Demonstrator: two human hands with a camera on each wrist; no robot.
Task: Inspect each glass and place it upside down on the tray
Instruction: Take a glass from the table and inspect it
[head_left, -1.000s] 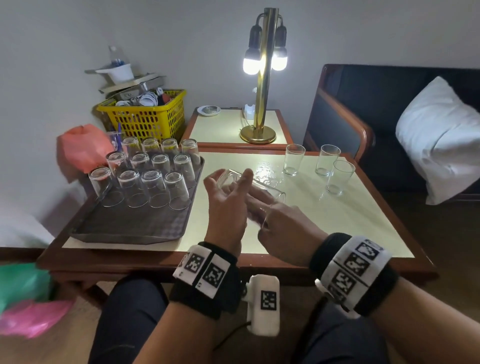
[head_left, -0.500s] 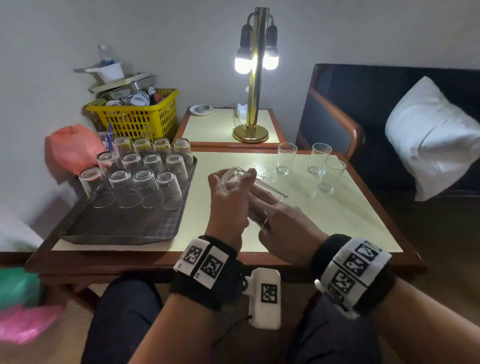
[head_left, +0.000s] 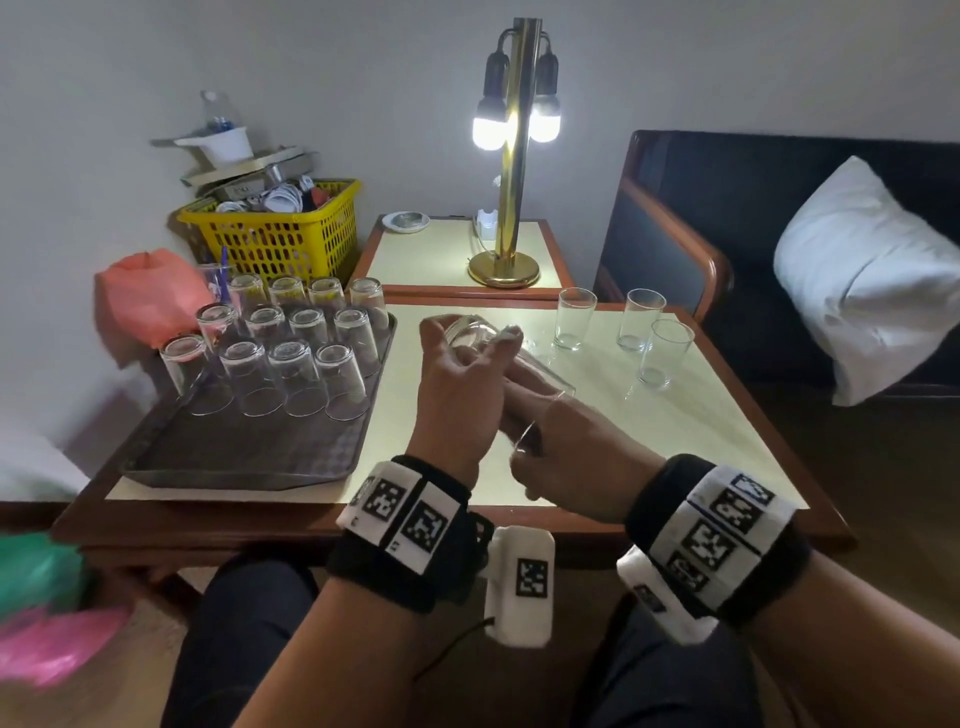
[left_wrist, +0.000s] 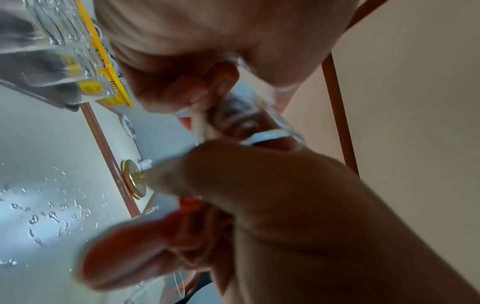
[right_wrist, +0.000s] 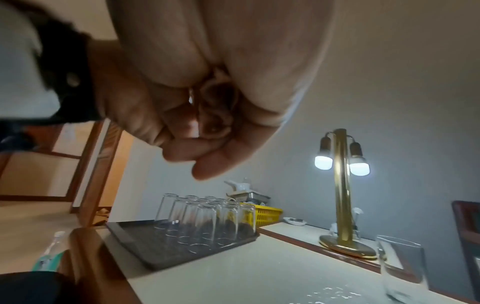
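Head view shows one clear glass (head_left: 511, 364) lying nearly sideways above the table (head_left: 675, 426), between both hands, base toward the far side and open rim toward the body; left hand (head_left: 457, 395) curled round the base end, fingers partly spread over it; right hand (head_left: 576, 457) wrapped round the rim end, thumb near the lip; same grip visible in left wrist view, fingers (left_wrist: 182, 88) pressed against the glass wall. Right wrist view too blocked by the palm to tell more.

Probably light and fully stiff, but fragile, thin at the rim, and likely slippery; water drops (left_wrist: 39, 216) on the table suggest wet walls. Best hold judged to be round the middle of the body or the thick base, not by the lip; firm but not squeezing.

Tray (head_left: 249, 457) at the left carrying about a dozen upside-down glasses (head_left: 291, 374) in close rows; free place only on the near part; needs gentle lowering, rim flat, without knocking the neighbours. Three upright glasses (head_left: 574, 317) waiting at the far right of the table.
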